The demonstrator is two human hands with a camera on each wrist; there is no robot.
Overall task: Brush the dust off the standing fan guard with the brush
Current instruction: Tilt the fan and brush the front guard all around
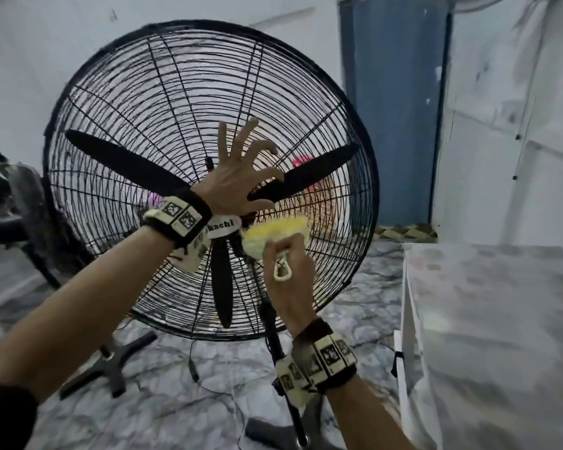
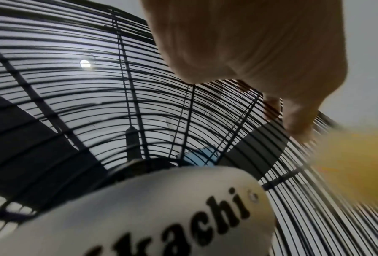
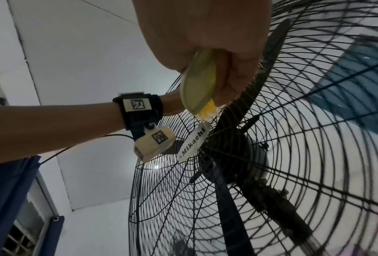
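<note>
A big black standing fan fills the head view, its round wire guard (image 1: pixel 150 92) facing me with black blades behind it and a white "Mikachi" badge (image 1: pixel 222 226) at the hub. My left hand (image 1: pixel 238 177) lies spread and flat against the guard just above the hub, fingers straight. My right hand (image 1: pixel 288 274) grips a yellow brush (image 1: pixel 275 232), its bristles against the wires just right of the badge. In the right wrist view the brush (image 3: pixel 198 83) sits in my curled fingers, bristle tips at the guard (image 3: pixel 293 138). The left wrist view shows the badge (image 2: pixel 161 207) and the blurred yellow brush (image 2: pixel 354 155).
The fan pole (image 1: pixel 280 345) drops to a cross base (image 1: pixel 111 362) on a marbled floor, with a cable trailing. A white cloth-covered surface (image 1: pixel 488 336) stands at the right. A blue door (image 1: pixel 390 108) is behind, and another dark fan (image 1: pixel 17 203) at the far left.
</note>
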